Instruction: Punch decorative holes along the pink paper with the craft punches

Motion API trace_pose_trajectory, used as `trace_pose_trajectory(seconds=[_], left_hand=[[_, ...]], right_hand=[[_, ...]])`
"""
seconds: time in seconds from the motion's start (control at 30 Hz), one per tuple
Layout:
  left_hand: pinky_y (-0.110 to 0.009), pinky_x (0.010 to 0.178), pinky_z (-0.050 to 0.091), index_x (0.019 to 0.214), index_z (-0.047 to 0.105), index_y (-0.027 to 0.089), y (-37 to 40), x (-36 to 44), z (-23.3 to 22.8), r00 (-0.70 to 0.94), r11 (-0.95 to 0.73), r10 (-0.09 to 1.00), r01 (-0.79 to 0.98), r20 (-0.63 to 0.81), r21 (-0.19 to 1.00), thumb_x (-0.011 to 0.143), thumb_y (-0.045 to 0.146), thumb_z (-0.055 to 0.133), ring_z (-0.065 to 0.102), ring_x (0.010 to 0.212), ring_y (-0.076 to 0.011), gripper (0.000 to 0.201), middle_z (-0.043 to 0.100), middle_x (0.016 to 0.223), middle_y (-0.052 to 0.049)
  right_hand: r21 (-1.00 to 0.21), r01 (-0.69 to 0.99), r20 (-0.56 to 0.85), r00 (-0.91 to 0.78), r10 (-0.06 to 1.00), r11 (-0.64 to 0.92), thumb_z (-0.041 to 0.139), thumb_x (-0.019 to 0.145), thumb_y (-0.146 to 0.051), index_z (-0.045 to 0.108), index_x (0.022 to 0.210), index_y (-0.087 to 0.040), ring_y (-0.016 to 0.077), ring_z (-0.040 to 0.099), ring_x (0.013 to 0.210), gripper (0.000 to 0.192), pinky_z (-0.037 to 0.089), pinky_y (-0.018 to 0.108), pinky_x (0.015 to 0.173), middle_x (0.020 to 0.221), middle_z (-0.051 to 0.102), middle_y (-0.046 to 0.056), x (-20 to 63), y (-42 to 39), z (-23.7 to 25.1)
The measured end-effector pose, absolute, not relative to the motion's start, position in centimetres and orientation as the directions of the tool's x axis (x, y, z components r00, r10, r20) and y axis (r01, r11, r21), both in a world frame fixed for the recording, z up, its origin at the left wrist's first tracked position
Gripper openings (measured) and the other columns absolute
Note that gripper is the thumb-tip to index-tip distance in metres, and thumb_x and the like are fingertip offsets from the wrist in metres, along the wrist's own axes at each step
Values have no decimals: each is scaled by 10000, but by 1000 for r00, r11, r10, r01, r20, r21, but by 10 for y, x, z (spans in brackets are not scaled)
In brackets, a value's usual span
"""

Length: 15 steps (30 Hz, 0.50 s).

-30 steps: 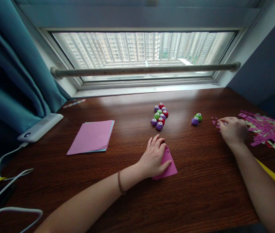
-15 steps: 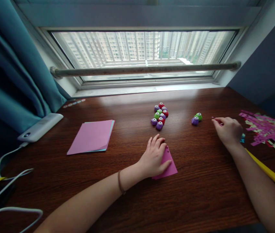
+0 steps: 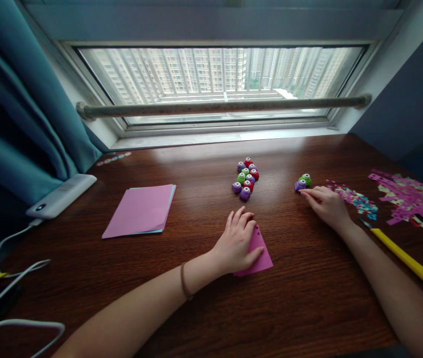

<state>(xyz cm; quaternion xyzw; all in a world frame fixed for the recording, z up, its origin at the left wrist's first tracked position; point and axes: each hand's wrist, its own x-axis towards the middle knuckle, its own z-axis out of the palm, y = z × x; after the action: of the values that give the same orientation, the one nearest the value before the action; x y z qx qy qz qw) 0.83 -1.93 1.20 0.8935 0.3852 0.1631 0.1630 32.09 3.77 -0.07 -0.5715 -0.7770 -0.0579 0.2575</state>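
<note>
My left hand lies spread and flat on a pink sheet of paper with small punched holes near its upper corner. The hand covers much of that sheet. Farther right, my right hand has its thumb and finger pinched at the near edge of a purple craft punch. A green craft punch sits against the purple one. Beyond my left hand stands a cluster of several small red, green and purple craft punches.
Punched paper bits lie right of my right hand, beside paper strips. A yellow craft knife points its blade toward them. Leftward are stacked pink and blue sheets and a white power bank with a cable.
My right hand has moved left from the paper bits to the purple craft punch, uncovering the bits and the knife's blade. My left hand stays on the pink sheet.
</note>
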Motion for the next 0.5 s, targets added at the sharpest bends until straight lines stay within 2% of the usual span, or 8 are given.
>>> trace_pose_trajectory(seconds=[0.17, 0.5], left_hand=[[-539, 1086, 133, 1133, 455, 148, -20, 8, 12, 649, -649, 743, 638, 164, 415, 762, 427, 562, 183, 1314, -326, 476, 386, 1293, -145], [-534, 1085, 137, 1134, 451, 143, -19, 8, 11, 653, -656, 738, 636, 171, 406, 763, 429, 558, 180, 1315, -323, 480, 386, 1288, -149]], right_hand=[[-162, 911, 393, -293, 871, 379, 409, 912, -353, 627, 1104, -202, 222, 527, 838, 327, 426, 344, 759, 916, 620, 64, 321, 40, -3], [-116, 926, 441, -276, 854, 359, 417, 907, -313, 607, 1136, -184, 239, 485, 860, 325, 422, 385, 810, 1041, 616, 62, 329, 43, -12]])
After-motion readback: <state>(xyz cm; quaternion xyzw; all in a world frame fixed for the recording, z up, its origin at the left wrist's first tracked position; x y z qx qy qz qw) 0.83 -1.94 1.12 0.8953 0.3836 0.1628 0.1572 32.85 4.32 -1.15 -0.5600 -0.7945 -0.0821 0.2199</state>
